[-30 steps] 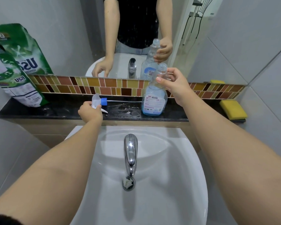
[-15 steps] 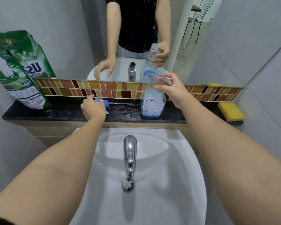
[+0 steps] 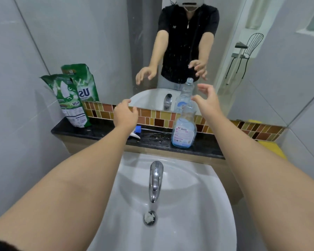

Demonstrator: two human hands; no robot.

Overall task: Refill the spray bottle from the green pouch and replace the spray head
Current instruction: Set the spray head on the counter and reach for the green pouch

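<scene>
Two hands are raised at frame centre, nothing held: left hand [image 3: 125, 113] and right hand [image 3: 208, 101], fingers loosely spread. Uncapped spray bottle [image 3: 184, 130] is stood upright on the black ledge [image 3: 203, 147], centre-right. Spray head [image 3: 135, 133] is laid beside the left forearm. Green pouch [image 3: 69, 101] is propped upright, upper left.

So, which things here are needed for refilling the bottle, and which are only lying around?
Needed for the job:
- spray bottle, standing open on the dark shelf
- spray head, lying on the shelf
- green pouch, upright at the shelf's left end

Only lying around:
- tap
- sink
- yellow sponge, at the right

Both hands hold nothing.
</scene>
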